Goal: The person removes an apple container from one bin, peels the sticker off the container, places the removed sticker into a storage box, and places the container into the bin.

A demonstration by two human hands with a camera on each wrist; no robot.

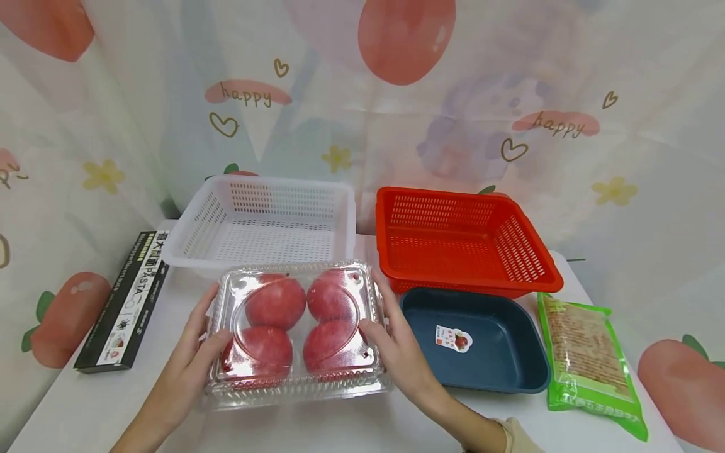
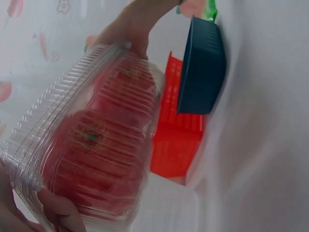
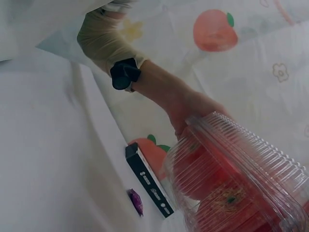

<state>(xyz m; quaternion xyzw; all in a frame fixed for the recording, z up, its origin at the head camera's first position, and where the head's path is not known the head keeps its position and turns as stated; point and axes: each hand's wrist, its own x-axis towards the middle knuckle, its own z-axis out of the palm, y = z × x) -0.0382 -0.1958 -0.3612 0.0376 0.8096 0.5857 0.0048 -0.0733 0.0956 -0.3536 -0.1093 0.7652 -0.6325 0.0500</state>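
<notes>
1. From the head view, we see the clear clamshell box (image 1: 297,333) holding four red tomatoes (image 1: 275,301), resting on the white surface (image 1: 351,428) in front of us. Our left hand (image 1: 189,358) grips its left edge with fingers curled onto the lid, and our right hand (image 1: 396,352) grips the right edge the same way. Behind the box stand a white basket (image 1: 192,236) and a red basket (image 1: 532,251); a dark blue tray (image 1: 498,371) lies just right of the box, a green packet (image 1: 591,371) further right, and a black pasta box (image 1: 124,302) to the left.

2. From the left wrist view, we look along the ribbed side of the clamshell box (image 2: 96,140), with our left thumb at the bottom corner and the right hand (image 2: 130,29) clasping the far end. The dark blue tray (image 2: 203,67) and red basket (image 2: 176,145) lie beyond.

3. From the right wrist view, the left hand (image 3: 188,108) is wrapped round the far end of the clamshell box (image 3: 236,183), and the black pasta box (image 3: 147,181) lies on the surface past it. The right hand itself is out of sight here.

4. To handle this well, we judge that we should keep both grips even and level, squeezing the thin plastic lightly near its rim so the lid neither pops nor buckles and the tomatoes do not roll.
</notes>
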